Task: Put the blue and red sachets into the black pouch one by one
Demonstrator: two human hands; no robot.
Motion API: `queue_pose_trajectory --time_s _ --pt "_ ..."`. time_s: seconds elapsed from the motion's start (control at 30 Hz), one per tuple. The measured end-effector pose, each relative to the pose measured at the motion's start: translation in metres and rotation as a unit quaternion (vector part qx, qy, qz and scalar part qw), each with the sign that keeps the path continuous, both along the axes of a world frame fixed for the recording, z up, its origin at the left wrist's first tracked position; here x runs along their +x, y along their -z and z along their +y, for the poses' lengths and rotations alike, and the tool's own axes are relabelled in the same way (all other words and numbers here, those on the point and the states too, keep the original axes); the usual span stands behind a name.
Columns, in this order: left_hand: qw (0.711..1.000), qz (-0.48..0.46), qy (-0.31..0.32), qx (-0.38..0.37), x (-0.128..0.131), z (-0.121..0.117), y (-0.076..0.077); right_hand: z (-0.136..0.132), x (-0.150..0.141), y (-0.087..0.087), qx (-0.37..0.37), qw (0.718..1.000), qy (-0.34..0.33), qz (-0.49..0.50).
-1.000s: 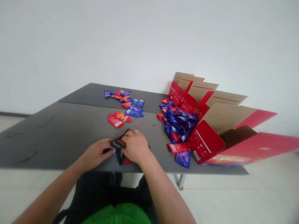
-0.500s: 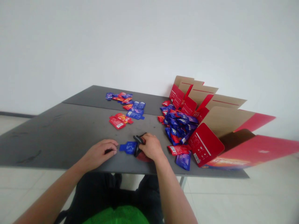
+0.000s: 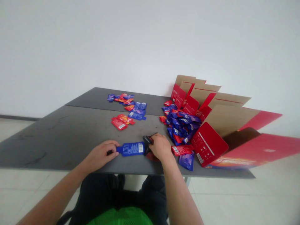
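A blue pouch (image 3: pixel 131 149) lies flat near the front edge of the dark grey table (image 3: pixel 70 131). My left hand (image 3: pixel 101 153) pinches the pouch's narrow left end. My right hand (image 3: pixel 158 147) is closed on a dark, rolled-looking thing (image 3: pixel 147 143) at the pouch's right end; a dark red piece shows under this hand. What exactly the right hand holds I cannot make out.
A heap of blue and red pouches (image 3: pixel 179 125) lies right of my hands against open red cardboard boxes (image 3: pixel 211 125). Smaller groups of red pouches (image 3: pixel 122 121) and blue and red pouches (image 3: pixel 133 107) lie farther back. The table's front edge is just under my hands.
My hands were together on a dark bundle. The right hand has drawn away to the right, and the blue pouch has come out flat between the two hands. The left hand has stayed.
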State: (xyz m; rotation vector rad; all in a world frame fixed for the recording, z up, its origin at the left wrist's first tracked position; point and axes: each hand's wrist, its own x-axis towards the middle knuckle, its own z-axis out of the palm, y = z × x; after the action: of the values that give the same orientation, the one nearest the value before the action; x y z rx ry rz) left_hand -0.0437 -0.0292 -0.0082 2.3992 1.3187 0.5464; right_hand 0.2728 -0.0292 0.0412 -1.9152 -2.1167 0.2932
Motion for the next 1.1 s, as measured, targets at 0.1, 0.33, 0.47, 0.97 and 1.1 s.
queue_pose_trajectory --time_s 0.1,0.33,0.47,0.97,1.1 --pt "1.000 0.001 0.005 0.000 0.000 0.001 0.001 0.001 -0.009 -0.012 0.022 1.000 -0.017 0.004" --pt "1.000 -0.016 0.001 -0.002 0.003 -0.002 -0.003 0.001 -0.067 0.000 0.022 0.989 -0.147 0.019" --pt "1.000 -0.015 -0.003 0.000 0.004 -0.004 -0.005 -0.005 -0.042 0.013 0.023 0.992 -0.101 0.066" --pt "1.000 -0.012 0.004 0.013 0.002 -0.001 -0.001 -0.013 -0.052 -0.019 0.065 0.991 -0.111 0.031" --pt "1.000 -0.005 0.003 0.003 0.002 -0.003 -0.003 -0.010 -0.040 -0.006 -0.008 0.996 -0.092 0.009"
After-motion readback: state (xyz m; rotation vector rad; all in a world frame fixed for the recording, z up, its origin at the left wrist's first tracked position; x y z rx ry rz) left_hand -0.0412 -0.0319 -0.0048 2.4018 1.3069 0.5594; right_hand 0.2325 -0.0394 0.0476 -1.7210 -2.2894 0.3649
